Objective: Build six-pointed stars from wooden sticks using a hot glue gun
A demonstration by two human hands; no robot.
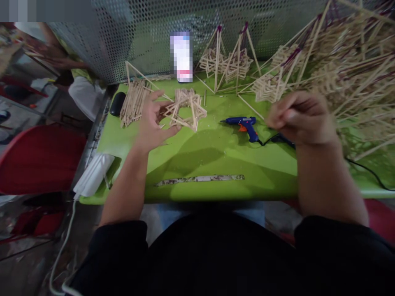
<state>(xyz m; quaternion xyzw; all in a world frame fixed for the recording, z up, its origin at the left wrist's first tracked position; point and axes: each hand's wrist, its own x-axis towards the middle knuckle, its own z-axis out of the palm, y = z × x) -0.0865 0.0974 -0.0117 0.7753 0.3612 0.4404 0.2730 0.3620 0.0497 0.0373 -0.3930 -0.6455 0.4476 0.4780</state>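
Observation:
My left hand (152,123) is spread beside a star-shaped frame of thin wooden sticks (194,119), its thumb and fingers apart at the frame's left side. Whether the fingertips touch the frame I cannot tell. My right hand (304,117) is raised over the table's right part, slightly blurred, with its fingers closed together; what they hold, if anything, is hidden. Left of that hand, a blue hot glue gun (243,123) with an orange trigger lies on its side on the green table (197,158). Behind the star frame sits a small bundle of sticks (182,93).
A pile of sticks (134,100) and a black case (117,103) are at the left. Finished stick frames (348,78) crowd the right. A phone (182,57) leans against the perforated panel (138,37). A patterned strip (200,179) lies in front. Another person (61,61) is at far left.

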